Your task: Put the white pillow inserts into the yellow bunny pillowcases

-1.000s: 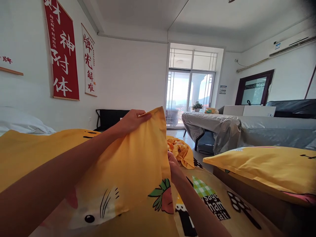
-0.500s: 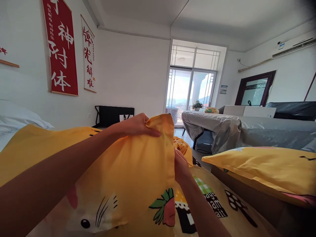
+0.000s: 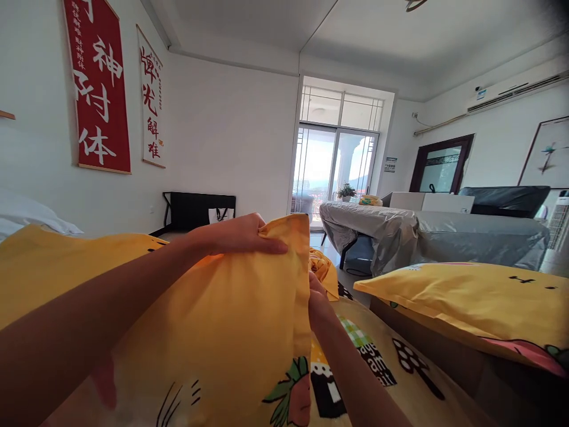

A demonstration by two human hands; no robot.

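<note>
A yellow pillowcase (image 3: 240,308) with a printed carrot-like shape and whiskers rises in front of me, its flat hem running down the right side. My left hand (image 3: 246,234) is closed on the top edge near the corner, thumb lying over the cloth. Lower down, my right hand (image 3: 319,302) grips the right-hand hem; its fingertips are hidden by the fabric. Behind my right forearm spreads a beige printed cloth (image 3: 351,367). To the right lies a plump yellow pillow (image 3: 462,296) in a similar case.
Bunched orange-yellow cloth (image 3: 323,270) lies just beyond my right hand. Past it stands a table (image 3: 368,216) under plastic sheeting. A black folding seat (image 3: 195,210) is by the far wall, and white bedding (image 3: 31,213) lies at left.
The view has swung slightly right and up, so the printed eye on the pillowcase has dropped out of sight. Both hands keep their hold at the same spots on the edge.
</note>
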